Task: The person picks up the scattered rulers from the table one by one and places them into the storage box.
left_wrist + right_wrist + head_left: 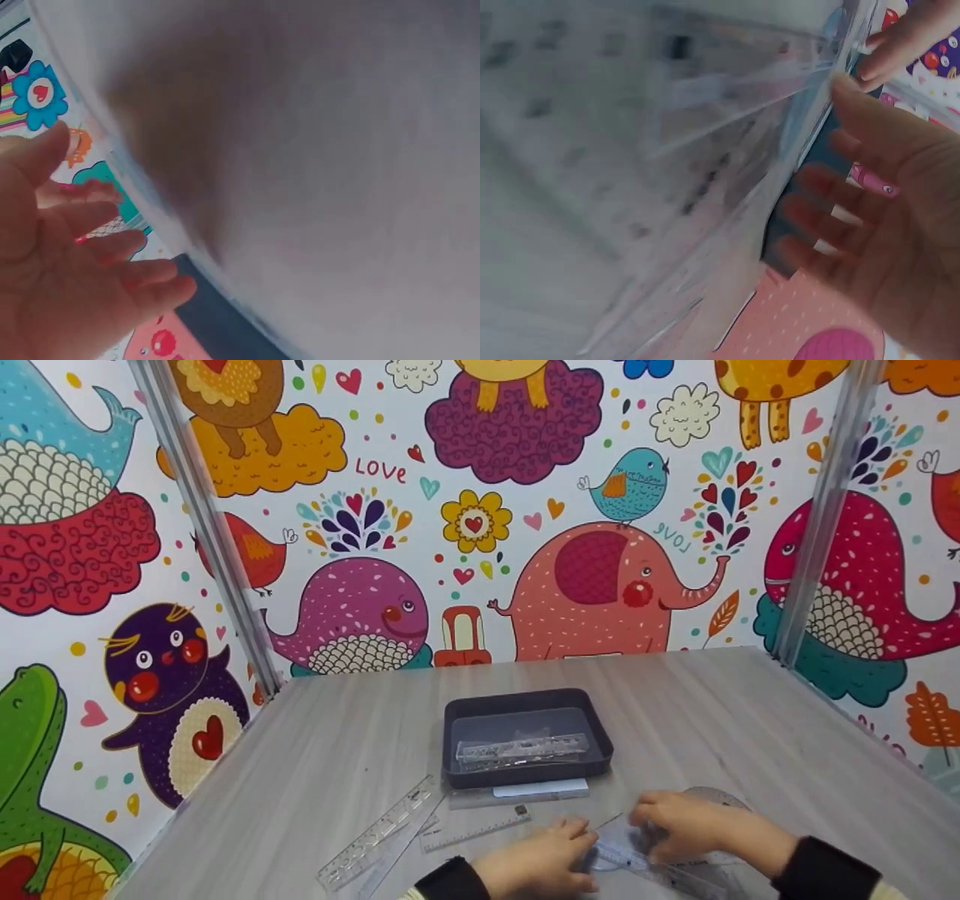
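My left hand (536,859) is low over the table, its fingers spread and loosely bent. My right hand (686,825) hovers across from it, fingers slightly bent. Between the two lies a bluish see-through plastic drawing piece (619,855), with fingertips of both hands close to it. In the left wrist view the left palm (82,247) shows with nothing in it. In the right wrist view the right hand (900,202) has extended fingers near blurred clear ruler pieces (720,90). A round clear protractor (716,795) sits partly hidden behind the right hand.
A dark grey tray (525,778) holds several clear rulers (521,750). In front of it lies a clear strip with a white label (540,789). More clear rulers (379,832) and a short ruler (476,829) lie to the left. Patterned walls and metal posts (825,517) bound the table.
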Available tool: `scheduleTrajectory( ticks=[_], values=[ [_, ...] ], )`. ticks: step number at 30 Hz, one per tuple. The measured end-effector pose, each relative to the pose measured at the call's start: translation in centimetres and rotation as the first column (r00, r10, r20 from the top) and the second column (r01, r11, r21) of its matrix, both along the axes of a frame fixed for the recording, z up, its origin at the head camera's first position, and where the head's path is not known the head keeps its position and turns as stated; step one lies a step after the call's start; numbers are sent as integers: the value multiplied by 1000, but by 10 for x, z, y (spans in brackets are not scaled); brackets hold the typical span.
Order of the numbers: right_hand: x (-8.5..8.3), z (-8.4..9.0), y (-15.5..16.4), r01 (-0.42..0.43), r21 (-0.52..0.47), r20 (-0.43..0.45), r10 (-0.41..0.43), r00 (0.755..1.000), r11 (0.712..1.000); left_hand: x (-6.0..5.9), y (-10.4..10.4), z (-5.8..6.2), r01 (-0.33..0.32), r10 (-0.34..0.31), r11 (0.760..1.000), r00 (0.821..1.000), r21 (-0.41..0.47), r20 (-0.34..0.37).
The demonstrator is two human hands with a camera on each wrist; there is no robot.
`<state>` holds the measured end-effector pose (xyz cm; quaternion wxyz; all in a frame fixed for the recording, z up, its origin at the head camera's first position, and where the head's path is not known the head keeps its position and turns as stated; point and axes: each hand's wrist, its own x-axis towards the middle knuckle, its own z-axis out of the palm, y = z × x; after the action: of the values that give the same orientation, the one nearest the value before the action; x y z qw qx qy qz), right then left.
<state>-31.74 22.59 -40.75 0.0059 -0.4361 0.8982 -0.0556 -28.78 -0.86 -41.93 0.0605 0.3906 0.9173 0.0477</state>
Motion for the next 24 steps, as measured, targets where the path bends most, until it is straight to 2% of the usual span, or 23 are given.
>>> scheduleTrajectory(
  ticks=[3,6,9,11,14,16,20,22,24],
  values=[
    [4,-2,12,136,67,92,-142,986,989,-2,4,0,28,-28,999,999,-44,16],
    [9,-1,14,259,143,153,-280,948,955,-3,5,2,59,-57,993,998,-100,21],
    [12,1,9,354,193,159,-386,909,915,-1,4,5,74,-71,988,997,-134,32],
    [15,3,4,390,211,146,-423,894,896,1,2,7,79,-78,985,997,-151,17],
    [17,5,-3,370,199,136,-399,907,908,5,-1,10,69,-75,986,996,-152,-39],
    [18,5,-8,322,177,135,-346,928,930,9,-2,12,69,-83,989,991,-131,-104],
    [17,-1,-22,202,123,90,-214,973,972,15,-3,12,72,-83,995,981,-69,-173],
    [16,-4,-31,149,116,48,-155,987,982,17,-3,12,41,-53,997,982,-71,-180],
    [15,-7,-41,108,115,11,-110,994,988,18,-4,12,-16,0,996,985,-93,-171]
  ],
)
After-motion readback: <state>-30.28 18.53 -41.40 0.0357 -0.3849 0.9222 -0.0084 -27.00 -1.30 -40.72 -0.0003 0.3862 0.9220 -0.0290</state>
